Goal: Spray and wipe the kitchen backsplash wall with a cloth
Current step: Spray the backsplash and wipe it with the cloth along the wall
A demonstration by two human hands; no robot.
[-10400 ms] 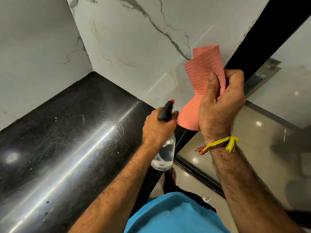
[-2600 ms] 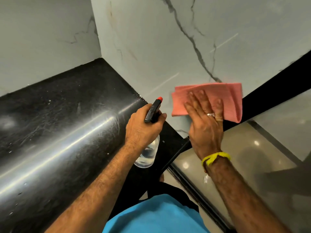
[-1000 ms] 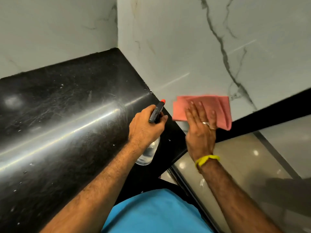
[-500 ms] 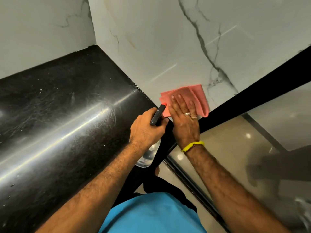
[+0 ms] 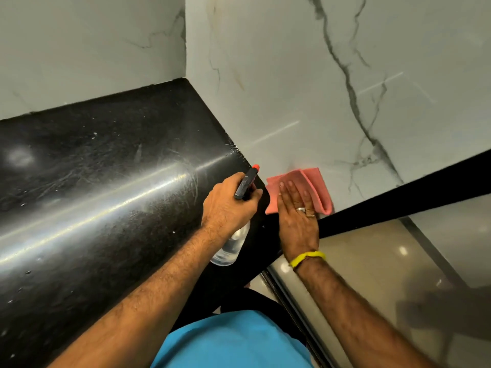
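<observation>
Fingers (image 5: 240, 193) of the left hand (image 5: 228, 205) are curling round the neck of the spray bottle (image 5: 231, 244), gripping it, with the thumb (image 5: 256, 193) lying just under the black trigger head (image 5: 245, 185). That head is pointing up and to the far right, its orange nozzle tip (image 5: 255, 167) showing just beyond the knuckles. Below the hand the clear body of the bottle is hanging over the near right corner of the black countertop (image 5: 93, 195); whether its base is touching the stone is hard to tell, as the hand is covering most of it. A long bright streak of light is running across the countertop from the near left toward the far right, and pale specks are lying scattered on the dark surface.

Just to the right, the right hand (image 5: 297, 221) is lying flat, its fingers (image 5: 288, 193) straight and close together, pressing the pink cloth (image 5: 316, 187) against the backsplash wall (image 5: 279, 88). The cloth is folded and is sitting low on the white marble, right beside the countertop's end and just above the black strip (image 5: 411, 192) that is running along the bottom of the wall. Part of the cloth is sticking out past the fingertips on the far side and past the hand on the right. A ring (image 5: 300, 209) is showing on one finger and a yellow thread band (image 5: 308, 257) is circling the wrist.

A dark grey vein is running down the marble to the right of the cloth. Below the black strip, the glossy beige floor (image 5: 372, 261) is reflecting small spots of light. At the near edge, a blue shirt (image 5: 231, 343) is filling the space between the two forearms.
</observation>
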